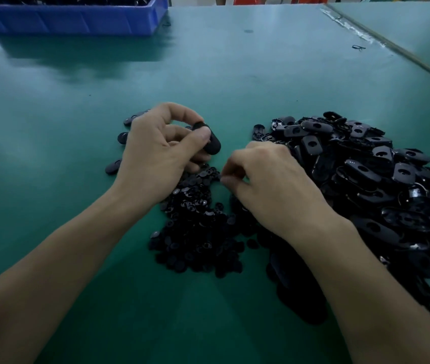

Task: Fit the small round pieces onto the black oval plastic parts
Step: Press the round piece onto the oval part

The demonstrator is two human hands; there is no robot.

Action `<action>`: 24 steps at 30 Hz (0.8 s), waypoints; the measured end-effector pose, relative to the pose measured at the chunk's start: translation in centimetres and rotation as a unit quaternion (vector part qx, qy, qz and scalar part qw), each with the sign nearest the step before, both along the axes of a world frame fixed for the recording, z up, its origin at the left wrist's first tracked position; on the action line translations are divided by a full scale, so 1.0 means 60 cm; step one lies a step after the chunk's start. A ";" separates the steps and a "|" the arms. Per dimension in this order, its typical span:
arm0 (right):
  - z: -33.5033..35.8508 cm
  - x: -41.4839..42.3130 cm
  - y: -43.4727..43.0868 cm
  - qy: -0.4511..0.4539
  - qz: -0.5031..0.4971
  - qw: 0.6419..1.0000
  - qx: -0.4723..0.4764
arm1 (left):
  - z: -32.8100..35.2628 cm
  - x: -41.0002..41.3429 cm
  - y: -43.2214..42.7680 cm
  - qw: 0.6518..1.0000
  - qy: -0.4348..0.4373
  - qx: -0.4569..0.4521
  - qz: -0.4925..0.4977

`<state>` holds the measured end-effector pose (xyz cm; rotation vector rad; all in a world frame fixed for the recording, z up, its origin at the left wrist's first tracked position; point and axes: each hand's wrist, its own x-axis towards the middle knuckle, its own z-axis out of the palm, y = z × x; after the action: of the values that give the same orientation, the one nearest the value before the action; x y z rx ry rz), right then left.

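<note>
Part [213,145] diagonal in left hand [153,151]

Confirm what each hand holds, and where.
Left hand pinches a black oval part by its far end, thumb against forefinger. Right hand: fingers curled over round pieces; hold unclear.

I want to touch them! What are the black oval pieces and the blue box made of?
The black oval pieces look like hard glossy plastic: light glints on their smooth edges. The blue box looks like moulded plastic too, smooth, with ribbed walls, though it is far off.
</note>
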<state>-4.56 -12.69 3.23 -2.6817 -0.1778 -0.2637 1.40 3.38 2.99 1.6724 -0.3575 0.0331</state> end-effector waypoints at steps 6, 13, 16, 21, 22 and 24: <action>0.014 -0.008 0.008 0.064 0.049 0.995 -0.062 | -0.002 0.005 0.000 0.999 -0.005 -0.033 0.033; 0.015 -0.005 0.005 0.079 0.045 0.996 -0.007 | -0.005 0.006 0.001 0.999 -0.006 -0.019 0.030; 0.016 -0.006 0.006 0.092 0.052 0.994 -0.005 | -0.006 0.006 -0.001 0.999 -0.010 0.002 0.031; 0.015 -0.007 0.011 0.082 0.057 0.995 -0.028 | -0.002 0.003 -0.001 1.000 -0.005 -0.015 0.019; 0.013 -0.007 0.013 0.077 0.060 0.994 -0.047 | -0.002 0.002 -0.002 1.000 -0.003 -0.021 0.014; 0.009 -0.008 0.015 0.066 0.068 0.992 -0.079 | -0.001 0.001 -0.002 0.999 0.004 -0.032 0.006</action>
<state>-5.06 -11.77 3.79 -2.8163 -0.3529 -0.0291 1.44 3.25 2.90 1.6107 -0.3370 0.0458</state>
